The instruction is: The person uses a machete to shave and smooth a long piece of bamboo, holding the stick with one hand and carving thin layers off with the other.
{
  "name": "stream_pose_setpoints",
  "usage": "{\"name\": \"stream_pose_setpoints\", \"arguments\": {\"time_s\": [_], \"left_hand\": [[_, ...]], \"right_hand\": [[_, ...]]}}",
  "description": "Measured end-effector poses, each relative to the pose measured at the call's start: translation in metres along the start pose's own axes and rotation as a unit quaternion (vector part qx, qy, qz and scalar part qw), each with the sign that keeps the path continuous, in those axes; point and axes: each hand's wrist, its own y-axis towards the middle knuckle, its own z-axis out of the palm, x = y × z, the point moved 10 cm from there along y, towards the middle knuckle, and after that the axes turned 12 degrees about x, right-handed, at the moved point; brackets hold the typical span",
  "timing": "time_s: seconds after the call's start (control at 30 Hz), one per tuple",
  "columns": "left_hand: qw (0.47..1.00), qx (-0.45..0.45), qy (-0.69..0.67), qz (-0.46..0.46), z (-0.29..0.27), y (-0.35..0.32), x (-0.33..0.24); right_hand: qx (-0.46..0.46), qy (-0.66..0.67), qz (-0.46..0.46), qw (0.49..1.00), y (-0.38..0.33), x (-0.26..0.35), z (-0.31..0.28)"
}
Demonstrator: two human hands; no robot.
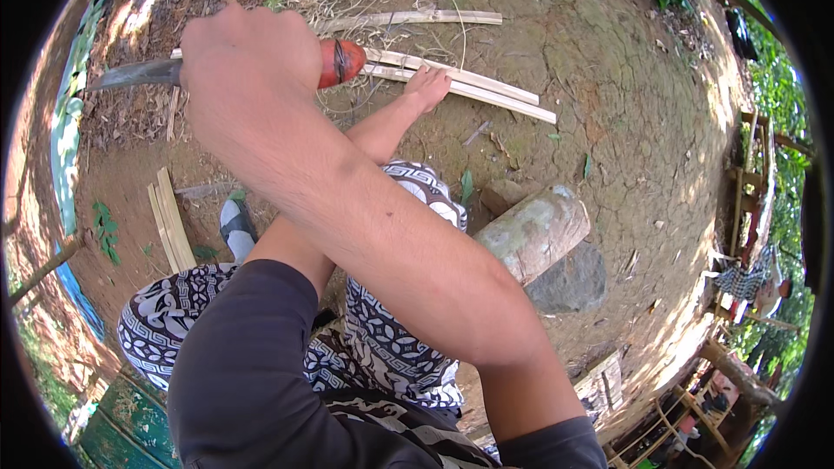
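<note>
above the dirt, right hand (248, 61) grips a knife (139, 74) — left hand (427, 87), fingers loose, touches bamboo strips (469, 85) near a log (534, 230).

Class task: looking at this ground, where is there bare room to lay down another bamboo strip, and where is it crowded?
Bare: the cracked earth right of the long bamboo strips and above the log. Crowded: the dry litter under the knife and beside the short strips.

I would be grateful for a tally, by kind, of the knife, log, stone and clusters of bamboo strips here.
Knife: 1
Log: 1
Dark stone: 1
Bamboo strip clusters: 3
Total: 6
</note>
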Motion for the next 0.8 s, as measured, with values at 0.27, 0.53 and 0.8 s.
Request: {"name": "stream_pose_setpoints", "arguments": {"time_s": [0.27, 0.53, 0.8], "left_hand": [[0.994, -0.003, 0.103, -0.034, 0.005, 0.006, -0.003], [0.987, -0.080, 0.141, -0.008, 0.011, -0.003, -0.005], [0.995, -0.014, -0.041, 0.094, -0.038, -0.033, -0.010]], "right_hand": [[0.003, 0.036, 0.000, 0.999, -0.008, -0.020, 0.000], [-0.023, -0.001, 0.008, 1.000, -0.012, -0.025, 0.002], [-0.061, -0.014, -0.038, 0.997, -0.005, -0.004, 0.014]]}}
